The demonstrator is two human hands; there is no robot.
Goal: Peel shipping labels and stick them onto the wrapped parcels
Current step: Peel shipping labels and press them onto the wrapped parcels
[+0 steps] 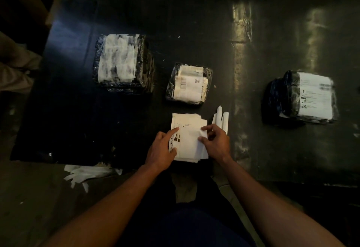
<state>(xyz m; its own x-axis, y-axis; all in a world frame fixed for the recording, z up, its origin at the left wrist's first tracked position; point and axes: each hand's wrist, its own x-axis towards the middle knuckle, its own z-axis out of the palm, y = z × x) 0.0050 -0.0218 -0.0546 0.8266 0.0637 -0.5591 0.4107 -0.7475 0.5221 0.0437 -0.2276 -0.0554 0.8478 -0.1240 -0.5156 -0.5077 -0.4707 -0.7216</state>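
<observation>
The left hand (162, 150) is pressing down on the label stack (188, 137) with forefinger straight and thumb at the stack's near-left edge, while the right hand (215, 142) is pinching a lifted corner of the top sheet at the stack's 3 o'clock edge. The stack is lying at the near edge of the dark table (194, 23), its long axis running 12 to 6 o'clock and its printed face up. To peel cleanly, the lifted corner is best drawn low and slowly toward 9 o'clock while the left hand is anchoring the sheets beneath. The small parcel (188, 85) is sitting just beyond at 12 o'clock; a larger parcel (121, 62) is lying at 10 o'clock, another (303, 98) at 2 o'clock. Backing strips (222, 119) are lying just right of the stack.
</observation>
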